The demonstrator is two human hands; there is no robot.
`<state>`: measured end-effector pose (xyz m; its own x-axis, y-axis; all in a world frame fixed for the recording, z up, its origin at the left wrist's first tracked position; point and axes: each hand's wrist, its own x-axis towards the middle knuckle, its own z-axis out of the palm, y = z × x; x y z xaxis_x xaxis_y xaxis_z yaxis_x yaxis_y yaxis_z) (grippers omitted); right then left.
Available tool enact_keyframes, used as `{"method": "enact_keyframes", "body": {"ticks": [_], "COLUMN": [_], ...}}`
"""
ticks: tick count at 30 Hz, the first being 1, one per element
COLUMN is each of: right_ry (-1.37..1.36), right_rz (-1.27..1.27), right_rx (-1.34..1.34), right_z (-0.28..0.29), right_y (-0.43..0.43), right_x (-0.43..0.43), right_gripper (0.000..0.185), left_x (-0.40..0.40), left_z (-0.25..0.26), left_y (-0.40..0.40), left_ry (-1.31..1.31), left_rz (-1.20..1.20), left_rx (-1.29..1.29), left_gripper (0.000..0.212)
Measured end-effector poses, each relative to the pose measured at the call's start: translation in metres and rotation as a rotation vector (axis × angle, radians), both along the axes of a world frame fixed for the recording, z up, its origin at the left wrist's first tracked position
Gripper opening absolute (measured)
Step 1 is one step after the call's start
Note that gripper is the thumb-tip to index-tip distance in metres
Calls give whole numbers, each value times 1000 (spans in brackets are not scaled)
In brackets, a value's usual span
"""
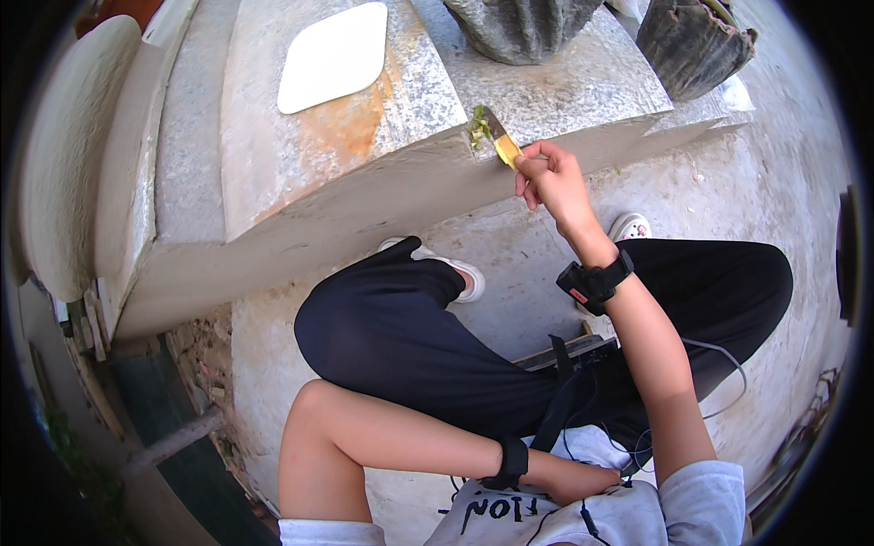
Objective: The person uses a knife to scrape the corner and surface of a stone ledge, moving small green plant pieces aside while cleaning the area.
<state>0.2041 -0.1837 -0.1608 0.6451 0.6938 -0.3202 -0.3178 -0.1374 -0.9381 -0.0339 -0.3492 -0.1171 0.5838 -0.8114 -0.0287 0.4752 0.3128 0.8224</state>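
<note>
My right hand grips the yellow handle of a small knife. Its dark blade points away from me and lies by a small heap of chopped green leaves at the corner of a stone step. Across my lap, my left hand rests against my waist; its fingers are hidden at the shirt and cords, so whether it holds anything does not show. A white cutting board with rounded corners lies on the stone step to the left of the leaves.
Stone steps run across in front of me. Two rough dark planters, one further right, stand on them. A curved concrete balustrade rises at left. Cables hang around my lap. A plastic bag lies behind the right planter.
</note>
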Motion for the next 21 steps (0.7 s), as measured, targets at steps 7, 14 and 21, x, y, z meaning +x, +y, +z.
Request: {"method": "enact_keyframes", "body": {"ticks": [7,14,21], "right_ry": [33,99,133], "right_rz": [-8,-42,-51], "right_rx": [50,122,127], "right_z": [-3,-5,-1], "right_y": [12,10,9], "right_x": [-8,-14,-19], "right_gripper": [10,9,8], "left_x": [18,0,-2], "left_z": [12,3,-2], "left_y": [15,11,0], "left_ry": [-70,-143,-33], "left_rz": [-261,113,101], "left_rx": [109,10,38], "left_gripper": [45,54,37]}}
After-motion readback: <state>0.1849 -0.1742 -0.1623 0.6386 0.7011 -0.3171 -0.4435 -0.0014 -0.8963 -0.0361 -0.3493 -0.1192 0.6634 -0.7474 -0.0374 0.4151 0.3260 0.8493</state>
